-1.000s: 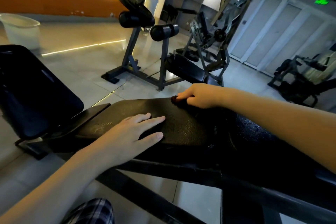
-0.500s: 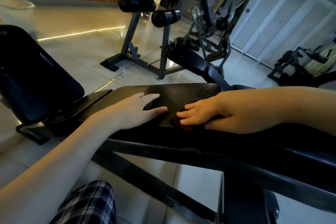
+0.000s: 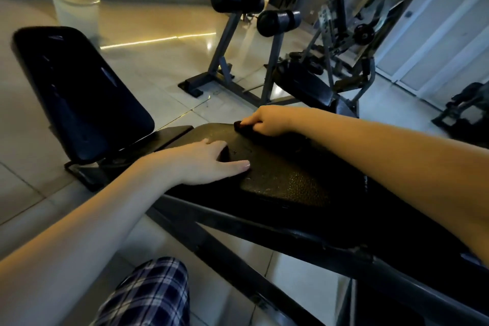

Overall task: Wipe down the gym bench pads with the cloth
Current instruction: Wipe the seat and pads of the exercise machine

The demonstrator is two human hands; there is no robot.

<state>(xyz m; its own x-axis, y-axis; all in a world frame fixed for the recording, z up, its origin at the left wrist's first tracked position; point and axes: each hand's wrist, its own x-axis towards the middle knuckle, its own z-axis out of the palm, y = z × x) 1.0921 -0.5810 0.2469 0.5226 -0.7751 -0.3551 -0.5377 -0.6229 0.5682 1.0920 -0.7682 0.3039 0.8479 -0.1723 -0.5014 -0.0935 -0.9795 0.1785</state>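
Observation:
A black textured bench pad [image 3: 285, 182] runs across the middle of the head view, with a second glossy black pad [image 3: 79, 95] tilted up at its left end. My left hand [image 3: 206, 164] lies flat on the textured pad, fingers straight and spread. At the pad's far edge my right hand [image 3: 267, 120] curls its fingers over a small dark reddish cloth [image 3: 239, 126], most of which is hidden under the hand.
A grey metal machine [image 3: 238, 42] with black roller pads stands on the tiled floor behind the bench. More gym machines [image 3: 341, 55] crowd the back right. A pale bucket [image 3: 75, 8] sits at the back left. My plaid-clad knee [image 3: 148, 296] shows below.
My right hand has carried the cloth from the pad's near middle, beside the left hand, back out to the far edge. The left hand has stayed flat on the pad.

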